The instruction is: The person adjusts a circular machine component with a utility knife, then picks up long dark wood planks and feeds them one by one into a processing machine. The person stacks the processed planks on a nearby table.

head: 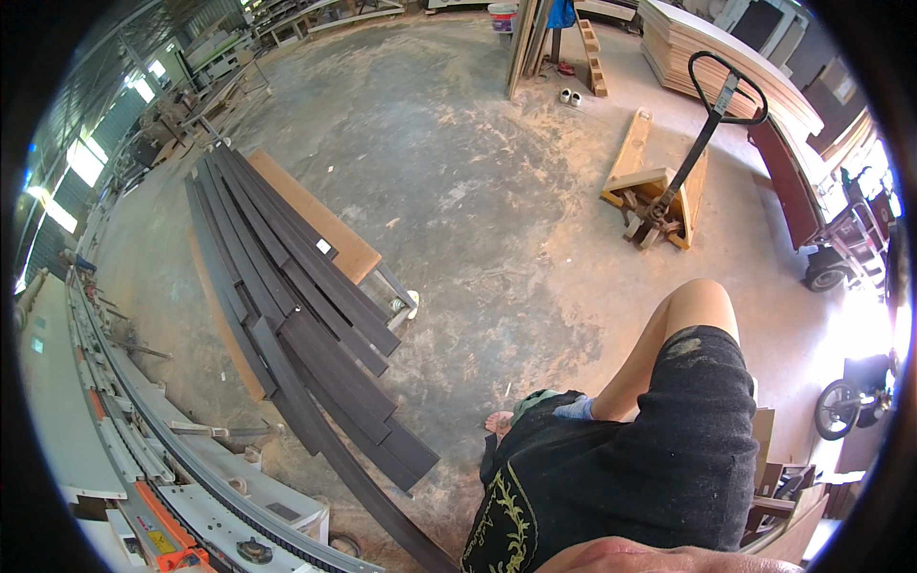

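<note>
Neither of my hands is in view. My bent leg in dark shorts and a black garment with yellow-green embroidery fill the lower right. Before me to the left, long dark brown boards (337, 387) lie in an overlapping pile on a wheeled cart (322, 218) with a tan top panel. One board (372, 501) reaches beyond the pile towards the bottom edge, near my body; its near end is hidden. A small white label (324, 246) is on one board.
A long machine with a rail (208, 465) and orange parts runs along the left. A yellow pallet jack (655, 193) with a raised handle stands at the right, before stacked panels (716, 61). A red-sided cart (788, 179) and a motorbike wheel (837, 410) are farther right.
</note>
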`<move>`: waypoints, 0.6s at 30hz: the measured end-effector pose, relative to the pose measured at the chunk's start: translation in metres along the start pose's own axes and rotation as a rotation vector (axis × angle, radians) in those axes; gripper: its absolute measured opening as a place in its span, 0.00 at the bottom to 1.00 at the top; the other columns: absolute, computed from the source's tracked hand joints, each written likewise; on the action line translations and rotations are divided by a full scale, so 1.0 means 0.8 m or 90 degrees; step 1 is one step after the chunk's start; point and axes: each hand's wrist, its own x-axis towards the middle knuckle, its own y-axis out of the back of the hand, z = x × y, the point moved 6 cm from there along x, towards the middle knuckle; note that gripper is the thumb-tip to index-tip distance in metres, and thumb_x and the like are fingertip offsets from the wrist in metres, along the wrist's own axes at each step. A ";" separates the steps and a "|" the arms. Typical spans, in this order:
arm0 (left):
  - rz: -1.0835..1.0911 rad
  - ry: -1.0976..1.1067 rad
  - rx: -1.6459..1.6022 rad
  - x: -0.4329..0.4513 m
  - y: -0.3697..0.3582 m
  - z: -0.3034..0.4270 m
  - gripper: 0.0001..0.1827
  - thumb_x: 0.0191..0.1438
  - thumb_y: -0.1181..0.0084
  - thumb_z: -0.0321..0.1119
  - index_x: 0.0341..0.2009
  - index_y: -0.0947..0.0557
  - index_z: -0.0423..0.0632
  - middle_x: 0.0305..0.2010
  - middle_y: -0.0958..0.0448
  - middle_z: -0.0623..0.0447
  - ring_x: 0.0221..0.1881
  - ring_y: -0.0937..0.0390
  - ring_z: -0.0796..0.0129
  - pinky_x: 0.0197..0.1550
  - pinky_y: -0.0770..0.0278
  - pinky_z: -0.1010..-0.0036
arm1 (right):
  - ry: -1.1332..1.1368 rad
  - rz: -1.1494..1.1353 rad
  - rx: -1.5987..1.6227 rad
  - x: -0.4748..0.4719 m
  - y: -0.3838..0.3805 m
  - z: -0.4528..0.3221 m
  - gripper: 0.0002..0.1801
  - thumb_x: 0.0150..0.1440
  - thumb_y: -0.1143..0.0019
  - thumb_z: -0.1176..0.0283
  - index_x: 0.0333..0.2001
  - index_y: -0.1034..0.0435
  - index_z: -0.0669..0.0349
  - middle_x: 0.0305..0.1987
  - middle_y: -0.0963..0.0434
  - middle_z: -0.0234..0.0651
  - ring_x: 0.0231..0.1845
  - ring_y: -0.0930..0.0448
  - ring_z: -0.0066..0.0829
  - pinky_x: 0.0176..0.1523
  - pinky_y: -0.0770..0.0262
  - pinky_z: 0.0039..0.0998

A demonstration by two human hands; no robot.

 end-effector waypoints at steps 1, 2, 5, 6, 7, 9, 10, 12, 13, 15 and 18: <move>-0.001 0.004 0.000 -0.001 0.000 -0.001 0.32 0.37 0.37 0.43 0.51 0.26 0.51 0.46 0.23 0.48 0.47 0.26 0.55 0.51 0.30 0.62 | 0.001 0.000 -0.002 0.003 0.002 -0.003 0.31 0.52 0.49 0.48 0.50 0.31 0.63 0.47 0.23 0.43 0.48 0.24 0.41 0.52 0.29 0.36; -0.001 0.010 0.000 -0.002 0.001 -0.002 0.32 0.37 0.37 0.43 0.51 0.26 0.51 0.46 0.23 0.48 0.47 0.26 0.55 0.51 0.30 0.62 | 0.004 -0.001 -0.005 0.004 0.004 -0.006 0.31 0.52 0.49 0.48 0.50 0.31 0.63 0.47 0.23 0.43 0.48 0.24 0.41 0.52 0.29 0.36; 0.000 0.014 0.002 -0.002 -0.001 -0.004 0.32 0.37 0.37 0.43 0.51 0.25 0.51 0.46 0.23 0.48 0.47 0.26 0.55 0.51 0.29 0.62 | 0.013 0.001 -0.002 0.005 0.007 -0.012 0.31 0.52 0.49 0.48 0.50 0.31 0.63 0.47 0.23 0.43 0.47 0.24 0.40 0.52 0.29 0.36; -0.001 0.010 0.003 -0.001 0.000 -0.002 0.32 0.37 0.37 0.42 0.51 0.25 0.51 0.46 0.23 0.48 0.47 0.26 0.55 0.51 0.29 0.62 | 0.015 0.002 0.005 0.005 0.005 -0.011 0.31 0.52 0.49 0.48 0.50 0.31 0.63 0.47 0.23 0.43 0.47 0.24 0.40 0.52 0.29 0.36; -0.001 0.008 0.007 0.000 0.000 -0.001 0.32 0.37 0.37 0.42 0.51 0.25 0.51 0.46 0.23 0.48 0.47 0.26 0.55 0.51 0.29 0.62 | 0.016 0.004 0.010 0.005 0.003 -0.010 0.31 0.52 0.49 0.48 0.50 0.31 0.63 0.47 0.23 0.43 0.47 0.24 0.40 0.52 0.29 0.36; -0.003 0.003 0.009 0.005 -0.001 0.001 0.32 0.37 0.37 0.42 0.51 0.25 0.51 0.45 0.23 0.48 0.47 0.26 0.55 0.50 0.29 0.62 | 0.018 0.006 0.020 0.003 0.000 -0.006 0.31 0.52 0.49 0.48 0.50 0.31 0.63 0.47 0.23 0.43 0.47 0.24 0.40 0.52 0.29 0.36; -0.001 0.008 0.009 0.005 0.000 0.000 0.32 0.37 0.37 0.42 0.51 0.25 0.51 0.45 0.23 0.48 0.47 0.26 0.55 0.50 0.29 0.62 | 0.022 0.006 0.021 0.005 0.005 -0.006 0.31 0.52 0.49 0.48 0.50 0.31 0.63 0.47 0.23 0.43 0.47 0.24 0.40 0.52 0.29 0.36; -0.001 0.018 0.011 0.002 0.001 -0.003 0.32 0.37 0.36 0.42 0.51 0.25 0.51 0.45 0.23 0.48 0.47 0.26 0.55 0.50 0.29 0.62 | 0.024 0.006 0.015 0.008 0.011 -0.005 0.31 0.53 0.49 0.49 0.50 0.31 0.63 0.47 0.23 0.43 0.47 0.24 0.40 0.52 0.29 0.36; -0.001 0.019 0.012 0.002 0.001 -0.003 0.32 0.37 0.36 0.42 0.51 0.25 0.51 0.45 0.23 0.48 0.47 0.26 0.55 0.50 0.29 0.62 | 0.027 0.006 0.020 0.007 0.011 -0.007 0.31 0.53 0.49 0.49 0.50 0.31 0.63 0.47 0.23 0.43 0.47 0.24 0.40 0.52 0.29 0.36; -0.004 0.019 0.016 0.002 0.002 -0.003 0.32 0.37 0.36 0.42 0.51 0.25 0.51 0.45 0.23 0.48 0.47 0.26 0.55 0.50 0.29 0.62 | 0.033 0.006 0.023 0.011 0.012 -0.006 0.31 0.53 0.49 0.49 0.50 0.31 0.63 0.47 0.23 0.43 0.47 0.24 0.40 0.52 0.29 0.36; -0.005 0.023 0.020 0.003 0.003 -0.004 0.32 0.37 0.36 0.42 0.51 0.25 0.50 0.45 0.23 0.47 0.46 0.26 0.55 0.50 0.28 0.62 | 0.041 0.005 0.036 0.016 0.009 -0.013 0.30 0.53 0.49 0.49 0.50 0.31 0.63 0.47 0.23 0.43 0.47 0.24 0.40 0.52 0.29 0.36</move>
